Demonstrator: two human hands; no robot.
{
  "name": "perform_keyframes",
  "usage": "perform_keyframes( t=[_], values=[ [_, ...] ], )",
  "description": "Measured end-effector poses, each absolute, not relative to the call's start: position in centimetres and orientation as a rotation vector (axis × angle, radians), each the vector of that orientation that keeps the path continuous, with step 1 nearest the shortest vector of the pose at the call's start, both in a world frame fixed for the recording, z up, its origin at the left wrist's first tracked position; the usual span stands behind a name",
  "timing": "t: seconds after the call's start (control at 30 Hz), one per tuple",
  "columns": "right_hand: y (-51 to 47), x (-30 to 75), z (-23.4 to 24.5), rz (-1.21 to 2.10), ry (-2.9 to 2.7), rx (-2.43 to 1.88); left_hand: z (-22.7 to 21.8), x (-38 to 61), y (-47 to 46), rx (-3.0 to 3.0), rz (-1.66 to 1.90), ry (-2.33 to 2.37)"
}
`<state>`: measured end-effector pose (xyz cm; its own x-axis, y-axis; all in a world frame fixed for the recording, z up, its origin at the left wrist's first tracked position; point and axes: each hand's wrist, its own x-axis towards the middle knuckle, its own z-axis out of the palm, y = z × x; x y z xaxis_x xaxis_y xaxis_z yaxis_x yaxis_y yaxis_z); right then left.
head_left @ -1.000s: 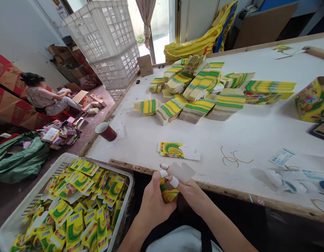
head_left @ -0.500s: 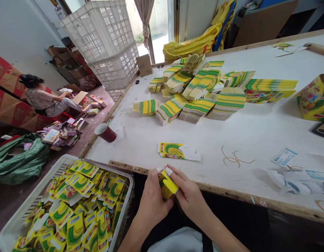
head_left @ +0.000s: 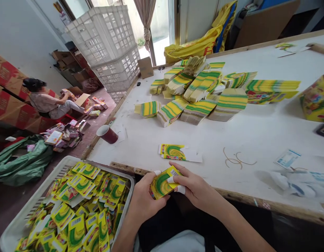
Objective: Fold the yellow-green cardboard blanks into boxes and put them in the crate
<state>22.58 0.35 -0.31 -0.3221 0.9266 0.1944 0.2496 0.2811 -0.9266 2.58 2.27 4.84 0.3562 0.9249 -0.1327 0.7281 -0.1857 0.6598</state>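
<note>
At the near edge of the surface point(head_left: 256, 140), both hands grip a small yellow-green carton point(head_left: 160, 184). The left hand point(head_left: 144, 201) wraps its fingers round the body, and the right hand point(head_left: 197, 190) presses its fingers on the barcoded end flap point(head_left: 174, 172). Closing looks to be the step in hand; tucking that flap calls for a firm, square push. The print is too small to read.
</note>
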Motion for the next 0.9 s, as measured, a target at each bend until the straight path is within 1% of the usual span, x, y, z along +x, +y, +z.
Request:
perform_keyframes(
  t=[0.2,0.37,0.5,0.77,0.9],
  values=[
    [0.2,23.9,1.3,1.183,-1.854,-1.065,5.4,2.2,2.0,1.979,0.342,1.416],
    [-0.7,22.7,-0.8,1.087,-1.755,-1.069,6.1,3.0,1.7,1.977,0.301,1.424],
    [-0.8,21.8,-2.1,1.083,-1.670,-1.054,6.2,2.8,2.2,2.029,0.304,1.417],
    [-0.3,23.6,0.9,1.300,-1.867,-1.115,6.4,2.2,3.2,2.030,0.159,1.286],
    [-0.4,23.2,0.6,1.294,-1.653,-1.127,6.5,3.0,3.2,2.078,0.193,1.294]
  ],
)
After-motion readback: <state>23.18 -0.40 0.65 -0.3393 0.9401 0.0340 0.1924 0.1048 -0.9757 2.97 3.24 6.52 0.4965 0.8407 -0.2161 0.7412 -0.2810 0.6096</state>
